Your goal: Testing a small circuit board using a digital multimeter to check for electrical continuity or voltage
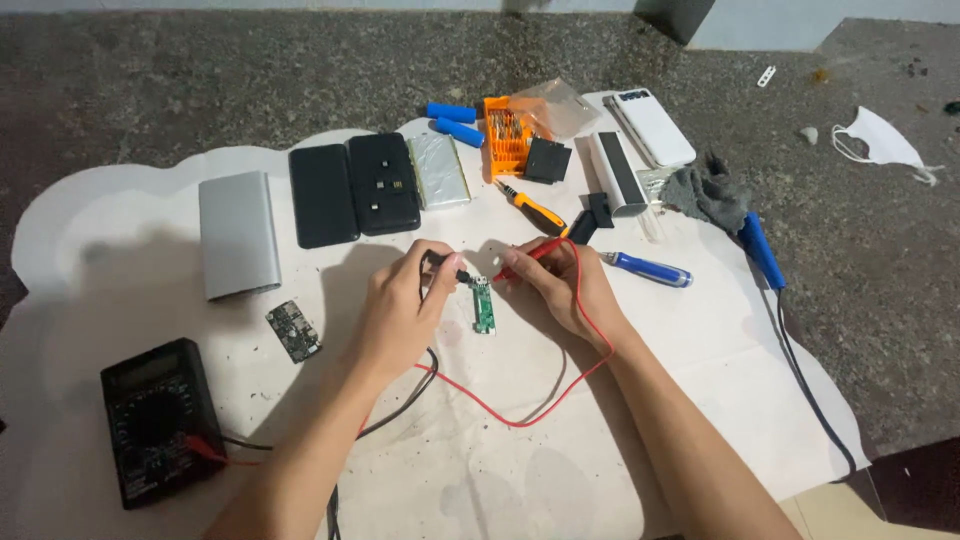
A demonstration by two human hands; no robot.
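Note:
A small green circuit board [484, 310] lies on the white sheet [620, 420] between my hands. My left hand [400, 305] pinches a black test probe [452, 268] whose tip rests at the board's top end. My right hand [565, 285] grips a red test probe [522, 260], tip also pointing at the board's top. A red lead [520, 415] and a black lead [400, 405] run back toward a black multimeter [155, 420] at the lower left.
Around the sheet lie a silver power bank case [238, 233], two black cases [355, 187], a dark circuit board [293, 331], blue cells [455, 122], an orange bit set [507, 135], two screwdrivers [648, 268], white housings [650, 125], a grey rag [708, 190] and a soldering iron [762, 250].

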